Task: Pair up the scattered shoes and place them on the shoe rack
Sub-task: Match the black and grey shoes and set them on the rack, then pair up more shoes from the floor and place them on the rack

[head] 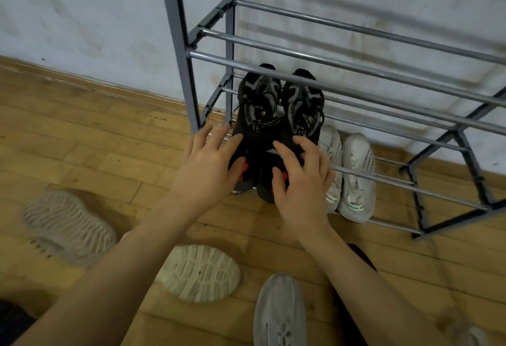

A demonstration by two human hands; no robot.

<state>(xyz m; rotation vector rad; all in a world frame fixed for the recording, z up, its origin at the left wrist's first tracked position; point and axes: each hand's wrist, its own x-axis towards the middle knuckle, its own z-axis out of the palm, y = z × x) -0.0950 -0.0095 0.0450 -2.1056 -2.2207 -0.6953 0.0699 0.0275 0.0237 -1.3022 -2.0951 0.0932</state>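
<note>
Mid-frame, the left hand (204, 170) and right hand (301, 181) rested with spread fingers on black sneakers (279, 115) on the shoe rack (356, 69); white sneakers (353, 178) sat right.

I see a wood plank floor (90, 137), yellow-brown, scuffed, with dark specks and visible seams between boards. A wooden skirting strip (109, 89) of the same tone runs along the base of the wall. The wall (82, 12) is whitish, matte, with faint brownish stains and smudges; it's blurry toward the upper right. Light is soft and even, with weak shadows on the floor. No window in my view.
</note>
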